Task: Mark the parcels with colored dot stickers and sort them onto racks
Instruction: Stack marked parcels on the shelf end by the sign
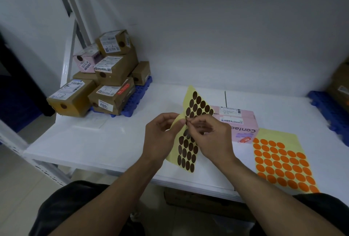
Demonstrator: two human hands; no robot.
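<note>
- Type of place: parcel sorting room or small stockroom.
- Stacked cardboard parcels [113,69], with printed shipping labels, handwritten codes and brown dots, piled on a blue plastic pallet [136,99].
- Pink parcel [243,122] with barcode labels, lying on the white shelf board [94,141].
- Marking supplies: brown dot sticker sheet [198,103] and orange dot sticker sheet [283,164].
- Perforated steel upright [43,167] of a storage rack, at the board's left corner.
- Second blue pallet [328,111] at the right edge, carrying a brown carton [340,82].
- Bare white wall [226,28] and pale tiled floor [18,198].
</note>
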